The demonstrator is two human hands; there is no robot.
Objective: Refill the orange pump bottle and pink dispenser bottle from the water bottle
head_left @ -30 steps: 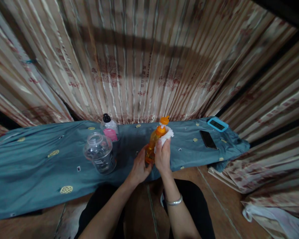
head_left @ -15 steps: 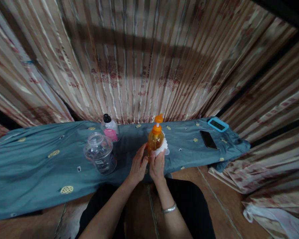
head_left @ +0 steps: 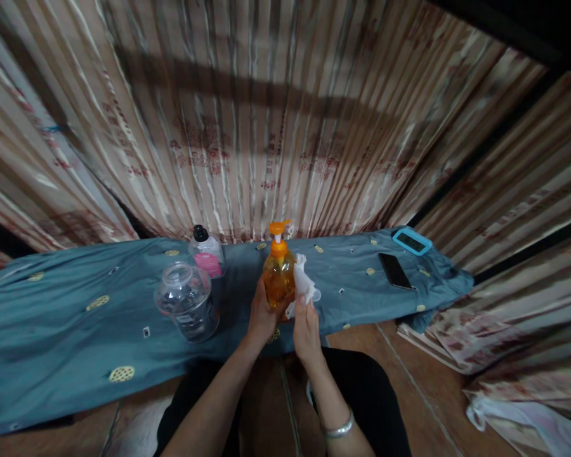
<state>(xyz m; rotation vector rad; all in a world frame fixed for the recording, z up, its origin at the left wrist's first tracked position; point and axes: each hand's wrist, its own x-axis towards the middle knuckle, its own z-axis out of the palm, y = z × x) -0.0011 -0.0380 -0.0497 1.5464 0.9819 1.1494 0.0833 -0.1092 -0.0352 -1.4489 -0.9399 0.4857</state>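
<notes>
Head view: the left hand (head_left: 263, 315) grasps a see-through amber pump bottle (head_left: 278, 274), orange-topped, to the right of the clear plastic jar (head_left: 185, 301), partly hiding the bottle's lower body. The right hand (head_left: 307, 331) pinches crumpled white tissue (head_left: 304, 282), whose contact with the bottle is unclear.

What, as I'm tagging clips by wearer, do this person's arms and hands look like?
The left hand and right hand wear no gloves. No sleeves show on the left forearm or right forearm. A shiny silver bangle circles only the right one.
</notes>
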